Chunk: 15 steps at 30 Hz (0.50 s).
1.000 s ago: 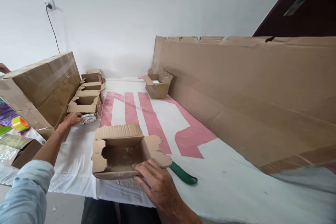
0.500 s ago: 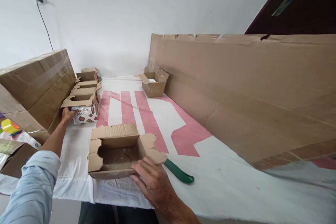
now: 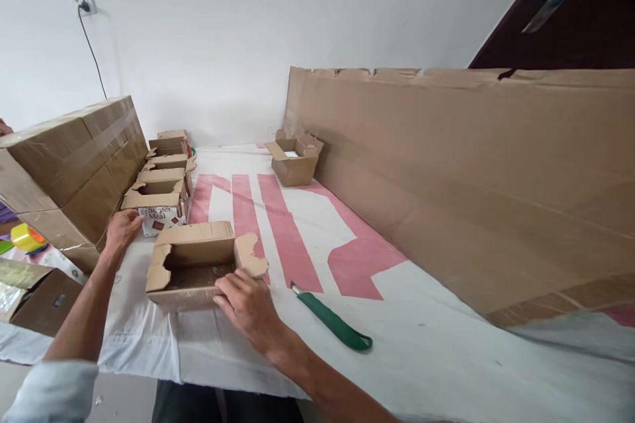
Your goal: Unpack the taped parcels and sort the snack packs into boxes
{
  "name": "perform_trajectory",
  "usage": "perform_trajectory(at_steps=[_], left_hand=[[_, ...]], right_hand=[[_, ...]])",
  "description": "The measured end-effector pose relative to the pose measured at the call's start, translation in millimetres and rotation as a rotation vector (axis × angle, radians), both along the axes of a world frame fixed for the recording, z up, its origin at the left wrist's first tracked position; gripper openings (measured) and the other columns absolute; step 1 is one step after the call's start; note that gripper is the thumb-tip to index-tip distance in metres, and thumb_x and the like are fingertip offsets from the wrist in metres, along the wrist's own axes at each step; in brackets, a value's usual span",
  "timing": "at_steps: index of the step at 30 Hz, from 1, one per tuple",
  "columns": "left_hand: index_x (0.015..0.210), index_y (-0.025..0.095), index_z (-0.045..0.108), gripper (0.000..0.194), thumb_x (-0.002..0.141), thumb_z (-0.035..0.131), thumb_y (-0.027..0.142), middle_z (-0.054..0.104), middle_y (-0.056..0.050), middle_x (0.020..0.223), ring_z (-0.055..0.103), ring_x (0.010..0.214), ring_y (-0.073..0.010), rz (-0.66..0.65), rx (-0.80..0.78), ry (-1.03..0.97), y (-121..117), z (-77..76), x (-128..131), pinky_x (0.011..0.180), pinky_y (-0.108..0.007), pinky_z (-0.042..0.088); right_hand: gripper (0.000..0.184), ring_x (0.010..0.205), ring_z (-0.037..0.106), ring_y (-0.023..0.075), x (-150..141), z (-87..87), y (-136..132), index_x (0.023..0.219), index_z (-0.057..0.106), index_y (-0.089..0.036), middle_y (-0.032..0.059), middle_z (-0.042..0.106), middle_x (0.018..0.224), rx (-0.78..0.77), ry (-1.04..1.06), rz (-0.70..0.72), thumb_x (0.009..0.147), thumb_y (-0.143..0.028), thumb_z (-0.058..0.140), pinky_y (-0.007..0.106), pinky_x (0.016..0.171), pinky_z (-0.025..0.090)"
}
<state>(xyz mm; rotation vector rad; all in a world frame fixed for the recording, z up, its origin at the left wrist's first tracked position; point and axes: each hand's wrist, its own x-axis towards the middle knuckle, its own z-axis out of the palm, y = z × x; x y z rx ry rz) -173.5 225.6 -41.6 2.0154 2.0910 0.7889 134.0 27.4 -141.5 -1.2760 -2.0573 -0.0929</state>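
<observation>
A small open cardboard box (image 3: pixel 191 258) with torn flaps lies on the white and pink table cover (image 3: pixel 278 225). My right hand (image 3: pixel 245 304) grips its near right corner, fingers curled over the rim. My left hand (image 3: pixel 120 227) reaches out to the left, fingers resting against the nearest box (image 3: pixel 157 203) of a row, one printed with "Meal". That hand looks relaxed and holds nothing. A green-handled cutter (image 3: pixel 331 318) lies on the cover just right of my right hand.
A row of several small open boxes (image 3: pixel 166 162) runs back along a big taped carton (image 3: pixel 74 165) at the left. Another small box (image 3: pixel 295 160) sits at the far end. A long cardboard sheet (image 3: pixel 471 178) stands along the right. Yellow tape roll (image 3: pixel 26 236) at far left.
My right hand has slid the open box to the left and away, uncovering the cutter's blade. My left hand has drawn back slightly from the printed box.
</observation>
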Motion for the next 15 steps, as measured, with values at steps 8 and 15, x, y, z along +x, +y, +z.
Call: perform_trajectory(at_steps=[8, 15], left_hand=[[0.151, 0.031, 0.066, 0.065, 0.086, 0.072, 0.030, 0.069, -0.010, 0.152, 0.063, 0.143, -0.0355, -0.453, 0.169, 0.220, -115, -21.9, 8, 0.115, -0.050, 0.055], [0.128, 0.027, 0.069, 0.043, 0.087, 0.073, 0.014, 0.071, -0.016, 0.128, 0.059, 0.134, -0.0389, -0.158, 0.160, 0.557, -78, -55.4, 20, 0.115, -0.057, 0.043]], right_hand=[[0.004, 0.107, 0.064, 0.0276, -84, 33.5, 86, 0.109, 0.069, -0.021, 0.0086, 0.078, 0.107, -0.228, -0.109, 0.022, 0.106, -0.024, 0.072, 0.037, 0.078, 0.045], [0.034, 0.135, 0.055, 0.0311, -106, 35.6, 86, 0.140, 0.066, -0.018, 0.0157, 0.069, 0.146, -0.066, -0.038, 0.134, 0.109, -0.014, 0.053, 0.047, 0.110, 0.045]])
